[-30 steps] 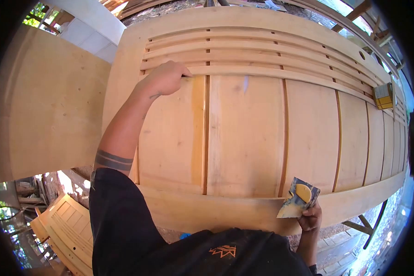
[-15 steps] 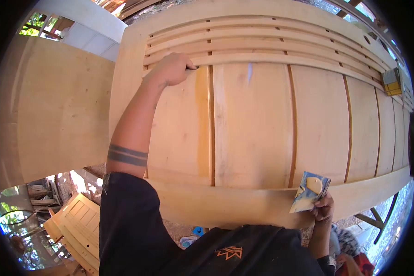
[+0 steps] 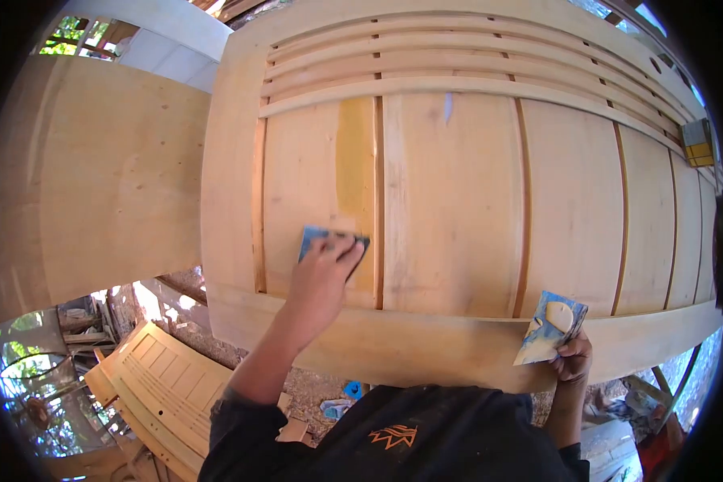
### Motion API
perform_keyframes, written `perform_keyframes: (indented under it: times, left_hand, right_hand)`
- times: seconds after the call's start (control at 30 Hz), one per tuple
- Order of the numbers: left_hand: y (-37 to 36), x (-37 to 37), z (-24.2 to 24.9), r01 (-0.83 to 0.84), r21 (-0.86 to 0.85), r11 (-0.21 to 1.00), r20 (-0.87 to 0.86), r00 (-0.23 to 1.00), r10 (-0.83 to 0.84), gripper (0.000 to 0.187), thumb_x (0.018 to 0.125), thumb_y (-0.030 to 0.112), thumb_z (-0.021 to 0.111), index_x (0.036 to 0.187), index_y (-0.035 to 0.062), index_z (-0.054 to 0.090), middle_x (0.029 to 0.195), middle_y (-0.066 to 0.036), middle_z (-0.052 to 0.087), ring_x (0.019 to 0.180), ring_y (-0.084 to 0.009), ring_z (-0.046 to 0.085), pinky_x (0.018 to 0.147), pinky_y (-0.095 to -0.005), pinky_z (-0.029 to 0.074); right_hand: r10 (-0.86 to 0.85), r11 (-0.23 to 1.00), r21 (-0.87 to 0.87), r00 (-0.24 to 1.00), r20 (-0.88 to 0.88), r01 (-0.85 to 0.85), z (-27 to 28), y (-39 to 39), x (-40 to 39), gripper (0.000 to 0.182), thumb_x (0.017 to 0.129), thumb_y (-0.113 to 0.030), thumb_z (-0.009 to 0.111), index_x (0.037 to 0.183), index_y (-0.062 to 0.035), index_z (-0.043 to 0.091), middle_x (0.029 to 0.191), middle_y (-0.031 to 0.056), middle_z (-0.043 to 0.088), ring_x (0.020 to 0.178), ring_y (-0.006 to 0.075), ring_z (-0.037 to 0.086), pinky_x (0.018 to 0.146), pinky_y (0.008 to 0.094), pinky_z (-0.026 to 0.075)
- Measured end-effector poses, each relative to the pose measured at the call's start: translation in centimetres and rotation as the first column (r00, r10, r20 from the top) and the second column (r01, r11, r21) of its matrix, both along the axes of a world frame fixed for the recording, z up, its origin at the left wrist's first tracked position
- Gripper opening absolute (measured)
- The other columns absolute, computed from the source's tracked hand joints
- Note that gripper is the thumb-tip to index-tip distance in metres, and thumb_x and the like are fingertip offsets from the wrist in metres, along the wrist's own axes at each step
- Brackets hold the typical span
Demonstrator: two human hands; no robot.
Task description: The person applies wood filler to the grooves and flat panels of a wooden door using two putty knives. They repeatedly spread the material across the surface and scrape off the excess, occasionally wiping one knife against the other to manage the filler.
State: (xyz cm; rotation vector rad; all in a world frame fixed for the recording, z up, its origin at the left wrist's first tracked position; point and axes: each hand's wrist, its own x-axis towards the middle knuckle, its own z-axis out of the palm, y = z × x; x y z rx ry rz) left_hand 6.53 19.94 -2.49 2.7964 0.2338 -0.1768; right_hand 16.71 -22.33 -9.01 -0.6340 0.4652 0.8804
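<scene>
A large pale wooden door panel [image 3: 450,209] with slats and upright grooves lies before me. My left hand [image 3: 323,273] is closed on a flat blue putty spreader [image 3: 308,239], pressed to the left board beside a groove. Above it runs a wet-looking, yellowish strip of putty [image 3: 353,153]. At the panel's near edge, my right hand [image 3: 573,358] grips a blue-stained flat card [image 3: 533,347]. On that card sits a cream lump of putty [image 3: 560,316]. The fingers of my left hand are slightly blurred.
A grey and yellow block [image 3: 697,143] rests on the slats at the far right. Another plain wooden board [image 3: 120,177] stands to the left. A smaller slatted wooden panel [image 3: 165,386] lies lower left. Cloths and scraps [image 3: 335,407] litter the ground below.
My left hand has come down from the top of the board toward me, with the spreader now visible. The yellowish strip looks wider at its top. My right hand still holds the card.
</scene>
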Motion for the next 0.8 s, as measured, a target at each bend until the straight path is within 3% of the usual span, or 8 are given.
perform_keyframes:
  times: [0.07, 0.1, 0.13, 0.2, 0.27, 0.5, 0.73, 0.8]
  left_hand:
    - [0.8, 0.7, 1.9, 0.009, -0.052, 0.999, -0.098, 0.995, -0.015, 0.052, 0.064, -0.013, 0.047, 0.109, 0.0058, 0.062, 0.108, -0.013, 0.060, 0.102, -0.0314, 0.056, 0.089, -0.0359, 0.046]
    - [2.2, 1.5, 2.7, 0.008, -0.088, 0.996, -0.159, 0.987, -0.021, 0.051, 0.064, -0.014, 0.046, 0.109, 0.0055, 0.062, 0.108, -0.014, 0.061, 0.101, -0.0315, 0.057, 0.089, -0.0358, 0.046]
    - [3.4, 2.5, 3.3, 0.000, -0.126, 0.992, -0.224, 0.974, -0.029, 0.051, 0.065, -0.014, 0.045, 0.109, 0.0052, 0.062, 0.108, -0.016, 0.061, 0.101, -0.0316, 0.057, 0.089, -0.0357, 0.046]
    - [6.6, 7.6, 3.9, 0.044, -0.080, 0.996, 0.028, 0.999, -0.042, 0.048, 0.067, -0.013, 0.043, 0.107, 0.0044, 0.063, 0.106, -0.018, 0.061, 0.098, -0.0324, 0.059, 0.088, -0.0363, 0.046]
    - [10.6, 13.1, 2.3, 0.118, -0.029, 0.993, 0.085, 0.990, -0.116, 0.046, 0.068, -0.012, 0.043, 0.105, 0.0043, 0.064, 0.105, -0.018, 0.061, 0.098, -0.0337, 0.059, 0.086, -0.0375, 0.045]
    - [13.1, 22.4, -0.2, 0.137, 0.044, 0.990, -0.126, 0.983, -0.130, 0.044, 0.066, -0.012, 0.046, 0.100, 0.0065, 0.067, 0.098, -0.019, 0.064, 0.089, -0.0332, 0.060, 0.077, -0.0358, 0.047]
    - [13.9, 24.2, 0.3, 0.191, -0.011, 0.981, -0.279, 0.942, -0.187, 0.040, 0.066, -0.009, 0.048, 0.095, 0.0078, 0.069, 0.094, -0.016, 0.066, 0.082, -0.0261, 0.063, 0.070, -0.0350, 0.049]
    - [13.6, 23.5, 0.0, 0.134, -0.063, 0.989, -0.421, 0.895, -0.148, 0.039, 0.066, -0.009, 0.048, 0.096, 0.0061, 0.069, 0.094, -0.016, 0.067, 0.082, -0.0248, 0.064, 0.071, -0.0334, 0.050]
  right_hand:
    - [0.006, 0.999, 0.044, 1.000, 0.019, -0.007, -0.7, -0.2, 0.1, 0.071, 0.055, 0.010, 0.047, 0.125, 0.0110, 0.036, 0.115, 0.0274, 0.053, 0.100, 0.0407, 0.058, 0.082, 0.0492, 0.053]
    - [-0.053, 0.996, -0.075, 0.999, 0.011, 0.054, 0.6, 1.1, 0.0, 0.071, 0.055, 0.009, 0.048, 0.125, 0.0110, 0.036, 0.113, 0.0267, 0.054, 0.096, 0.0387, 0.060, 0.077, 0.0448, 0.056]
    - [-0.040, 0.996, -0.073, 0.999, 0.023, 0.042, 0.6, 1.0, 0.0, 0.071, 0.055, 0.009, 0.048, 0.125, 0.0111, 0.036, 0.112, 0.0264, 0.055, 0.095, 0.0382, 0.061, 0.075, 0.0432, 0.057]
    - [-0.025, 0.997, -0.072, 0.998, 0.051, 0.029, 0.3, 0.8, -0.1, 0.072, 0.054, 0.009, 0.048, 0.125, 0.0112, 0.036, 0.110, 0.0259, 0.056, 0.092, 0.0371, 0.062, 0.070, 0.0401, 0.058]
    - [-0.015, 0.999, -0.048, 0.997, 0.072, 0.018, -0.6, 0.1, -0.4, 0.072, 0.054, 0.009, 0.048, 0.125, 0.0112, 0.037, 0.109, 0.0254, 0.056, 0.089, 0.0367, 0.063, 0.067, 0.0388, 0.059]
    - [-0.097, 0.980, -0.171, 0.994, 0.050, 0.104, 0.9, 1.6, -0.3, 0.073, 0.053, 0.009, 0.047, 0.125, 0.0116, 0.036, 0.108, 0.0254, 0.057, 0.089, 0.0377, 0.063, 0.068, 0.0395, 0.059]
    - [-0.043, 0.992, -0.112, 0.998, 0.048, 0.048, 0.1, 0.6, -0.1, 0.071, 0.053, 0.007, 0.047, 0.123, 0.0123, 0.037, 0.109, 0.0271, 0.056, 0.092, 0.0399, 0.061, 0.067, 0.0405, 0.059]
    - [0.003, 0.998, -0.070, 0.998, 0.059, 0.001, -0.5, -0.1, 0.0, 0.070, 0.053, 0.006, 0.047, 0.122, 0.0126, 0.037, 0.109, 0.0276, 0.055, 0.093, 0.0401, 0.061, 0.068, 0.0418, 0.059]
